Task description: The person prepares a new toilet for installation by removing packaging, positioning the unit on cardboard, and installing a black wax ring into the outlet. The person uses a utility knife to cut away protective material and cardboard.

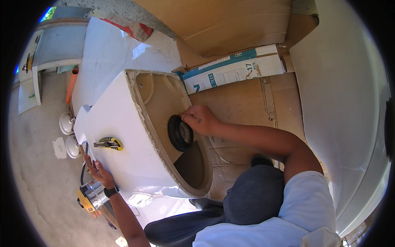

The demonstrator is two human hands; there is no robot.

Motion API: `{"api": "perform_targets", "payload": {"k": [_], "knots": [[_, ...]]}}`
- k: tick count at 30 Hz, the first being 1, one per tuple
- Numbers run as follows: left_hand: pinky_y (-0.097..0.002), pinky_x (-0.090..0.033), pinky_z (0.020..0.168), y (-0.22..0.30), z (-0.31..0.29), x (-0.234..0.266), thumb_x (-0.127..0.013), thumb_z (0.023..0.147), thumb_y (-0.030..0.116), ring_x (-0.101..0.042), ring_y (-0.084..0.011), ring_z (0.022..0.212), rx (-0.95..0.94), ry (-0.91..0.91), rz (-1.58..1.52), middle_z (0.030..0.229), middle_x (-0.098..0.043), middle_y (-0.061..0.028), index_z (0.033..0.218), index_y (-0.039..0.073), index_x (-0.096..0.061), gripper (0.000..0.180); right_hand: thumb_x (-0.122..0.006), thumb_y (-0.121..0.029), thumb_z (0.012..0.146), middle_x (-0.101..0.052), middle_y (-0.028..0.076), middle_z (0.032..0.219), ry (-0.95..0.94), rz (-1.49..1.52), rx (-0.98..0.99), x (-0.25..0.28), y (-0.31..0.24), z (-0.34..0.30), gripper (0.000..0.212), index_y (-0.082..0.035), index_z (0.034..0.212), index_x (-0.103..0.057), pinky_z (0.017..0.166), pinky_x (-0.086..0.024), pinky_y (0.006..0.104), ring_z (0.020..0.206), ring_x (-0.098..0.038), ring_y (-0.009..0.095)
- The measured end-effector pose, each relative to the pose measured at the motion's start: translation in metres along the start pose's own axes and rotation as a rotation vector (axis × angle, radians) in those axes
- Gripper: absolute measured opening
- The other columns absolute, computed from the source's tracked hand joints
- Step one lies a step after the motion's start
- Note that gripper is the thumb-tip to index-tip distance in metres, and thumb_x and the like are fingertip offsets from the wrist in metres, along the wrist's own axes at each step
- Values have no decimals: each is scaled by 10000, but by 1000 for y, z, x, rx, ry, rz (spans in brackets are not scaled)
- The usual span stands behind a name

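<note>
A white ceramic toilet [127,123] lies tipped over, its hollow, rough-edged base facing right. My right hand [200,119] grips the upper rim of a thick black rubber ring [175,133], fingers and thumb closed on it, at the base's hollow. Whether the ring touches the ceramic inside, I cannot tell. My left hand [98,173] rests on the toilet's left side with its fingers spread; a dark watch is on that wrist. Just above this hand, a yellow and black utility knife [108,143] lies on the toilet's white surface.
Cardboard sheets [242,103] cover the floor to the right, where a long white and teal carton [234,68] lies. A large white curved surface [341,103] rises at far right. An orange pipe [72,85], white round pieces [66,123] and a yellow-silver canister [91,195] stand left.
</note>
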State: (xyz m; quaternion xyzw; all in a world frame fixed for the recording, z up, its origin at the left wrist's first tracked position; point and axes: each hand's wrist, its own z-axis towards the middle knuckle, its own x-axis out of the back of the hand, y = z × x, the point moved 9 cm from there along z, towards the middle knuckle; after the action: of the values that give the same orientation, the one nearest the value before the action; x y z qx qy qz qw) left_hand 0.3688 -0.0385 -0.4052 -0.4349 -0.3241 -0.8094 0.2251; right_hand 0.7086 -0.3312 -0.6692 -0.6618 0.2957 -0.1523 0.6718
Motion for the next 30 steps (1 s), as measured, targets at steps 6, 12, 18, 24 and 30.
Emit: {"api": "perform_targets", "payload": {"k": [6,12,18,24,30], "knots": [[-462,-379,1179,2,-1,-1,-537,1048,587,-429,-353,1486,31,7,-43,1613,-434,-218,1585,-17,-379,824,-626,-270,991,-655,242,757,109,-36,19,21,-20,8,357,30,808,-693,681,-514,423,717,-657,403],[-465,-383,1183,9,0,-2,-527,1046,603,-436,-357,1478,15,14,-35,1603,-442,-220,1583,-32,-372,846,-652,-292,995,-687,199,766,-50,-2,51,9,-21,27,382,24,785,-690,705,-520,414,743,-679,354],[-474,-396,1173,8,-1,1,-526,1035,630,-464,-371,1458,11,21,10,1582,-465,-238,1572,-38,-391,868,-684,-269,983,-709,173,792,-34,-95,118,-2,-25,10,348,30,808,-705,685,-522,403,755,-690,309],[-477,-392,1174,8,1,0,-545,1027,629,-464,-379,1456,-31,33,-9,1573,-474,-240,1552,-51,-416,869,-685,-256,1005,-728,160,840,24,-110,182,5,-47,-5,291,15,940,-771,694,-529,367,777,-704,234],[-475,-383,1179,9,-6,8,-556,1030,611,-461,-369,1461,-22,44,-28,1575,-475,-238,1553,-51,-414,856,-678,-284,1009,-737,142,871,89,54,190,12,-32,26,325,21,941,-767,756,-532,345,828,-698,218]]}}
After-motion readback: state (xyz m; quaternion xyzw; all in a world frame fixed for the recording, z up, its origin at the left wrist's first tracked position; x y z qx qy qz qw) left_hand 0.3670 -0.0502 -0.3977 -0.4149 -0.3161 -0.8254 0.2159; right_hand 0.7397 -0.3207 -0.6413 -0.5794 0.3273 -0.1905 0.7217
